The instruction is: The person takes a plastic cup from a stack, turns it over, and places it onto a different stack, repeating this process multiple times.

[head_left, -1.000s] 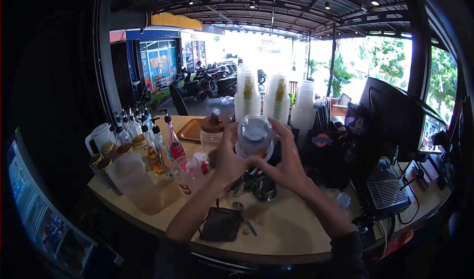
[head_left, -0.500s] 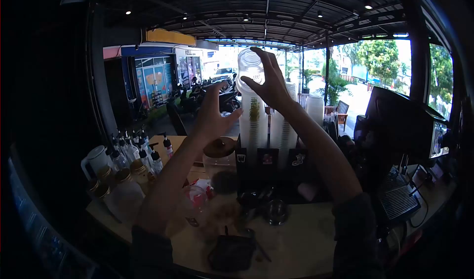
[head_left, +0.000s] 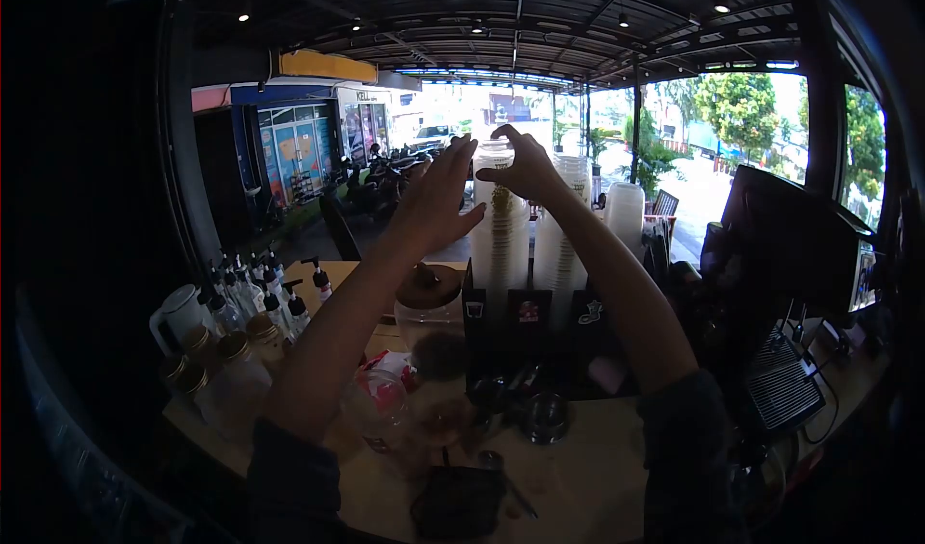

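Observation:
A tall stack of clear plastic cups [head_left: 501,245] stands in a black holder [head_left: 528,315] at the middle of the counter. My right hand [head_left: 525,166] curves round the upper right of this stack, thumb and fingers apart, at its top cups. On the left side, my left hand [head_left: 440,202] is raised beside the stack with its thumb apart from the fingers and nothing in it. A second cup stack [head_left: 562,255] stands just right of the first, partly behind my right forearm.
Pump bottles [head_left: 252,293] and gold-lidded jars [head_left: 234,375] stand at the left. A lidded round jar [head_left: 429,318] is left of the holder. Nearer are a metal pitcher [head_left: 546,419] and a dark cloth [head_left: 458,505]. A dark monitor [head_left: 780,245] rises at the right.
My right hand has come down with the cup it held, which now sits low on the stack. My left hand has risen and moved nearer the stack, its fingers closer together.

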### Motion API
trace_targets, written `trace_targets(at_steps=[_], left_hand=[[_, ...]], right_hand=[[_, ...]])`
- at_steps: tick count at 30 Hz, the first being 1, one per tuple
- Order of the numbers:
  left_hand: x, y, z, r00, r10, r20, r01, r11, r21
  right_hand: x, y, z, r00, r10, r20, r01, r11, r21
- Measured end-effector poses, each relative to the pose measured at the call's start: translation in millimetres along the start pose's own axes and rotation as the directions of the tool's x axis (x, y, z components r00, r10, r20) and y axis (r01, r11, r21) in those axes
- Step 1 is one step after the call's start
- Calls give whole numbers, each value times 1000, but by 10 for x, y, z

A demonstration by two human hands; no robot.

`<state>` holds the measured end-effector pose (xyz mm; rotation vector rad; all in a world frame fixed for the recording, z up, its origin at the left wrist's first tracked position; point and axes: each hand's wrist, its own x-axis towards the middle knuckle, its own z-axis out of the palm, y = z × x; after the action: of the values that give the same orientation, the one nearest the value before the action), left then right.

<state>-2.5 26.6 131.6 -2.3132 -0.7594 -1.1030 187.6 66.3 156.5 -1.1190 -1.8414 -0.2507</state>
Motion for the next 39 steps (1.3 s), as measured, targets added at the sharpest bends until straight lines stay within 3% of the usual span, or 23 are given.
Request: trace_targets(at_steps=[4,6,13,15,18,19,20,22,24,26,28,30,32,34,36,38,39], left_hand=[[30,-36,106,998,36,58,-41,996,74],[47,-59,147,997,33,73,-38,997,69],[9,76,56,993,-3,121,-7,997,79],[8,152,-18,994,15,105,-26,994,102],[-18,346,-107,995,-9,95,1,996,89],[-45,450,-136,993,-53,105,47,997,57],[-81,569,-155,993,-50,110,45,998,48],[-166,948,-291,959,-136,247,137,991,14],[-275,1309,-335,968,-84,237,99,994,-52],[-335,1765,-442,881,-152,447,200,978,-62],[-503,2071,-323,875,-123,469,202,972,-122],[-702,2332,-112,961,8,277,71,959,-275],[-846,2630,77,969,48,240,67,892,-447],[-988,2913,303,958,49,282,162,719,-676],[-1185,3132,722,955,60,292,185,649,-738],[-1336,3317,1019,955,74,287,192,580,-792],[-1396,3404,1104,935,33,352,295,480,-826]], right_hand=[[-100,24,89,1000,2,-29,-2,1000,-14],[-164,10,141,989,-64,-131,63,998,-9],[-217,1,145,997,-23,-70,25,999,32],[-265,26,204,973,-147,-180,152,988,16],[-542,-174,-8,986,-112,-124,110,994,-22],[-624,-199,-39,926,-293,-239,258,952,-164],[-747,-187,-123,929,-285,-235,250,954,-168],[-1090,-349,-439,977,-210,-24,211,976,55],[-1423,-372,-615,976,-211,-58,212,977,12],[-1861,-506,-934,989,-43,142,49,998,-42],[-2280,-441,-1110,989,-17,149,25,998,-52],[-2698,-397,-1328,981,68,180,-62,997,-43],[-3097,-259,-1505,978,108,179,-104,994,-31],[-3441,-139,-1698,975,194,110,-194,981,-7],[-3787,86,-1834,958,242,152,-236,970,-55],[-4074,212,-1949,961,254,112,-221,943,-248],[-4209,301,-1987,925,332,183,-268,914,-305]])
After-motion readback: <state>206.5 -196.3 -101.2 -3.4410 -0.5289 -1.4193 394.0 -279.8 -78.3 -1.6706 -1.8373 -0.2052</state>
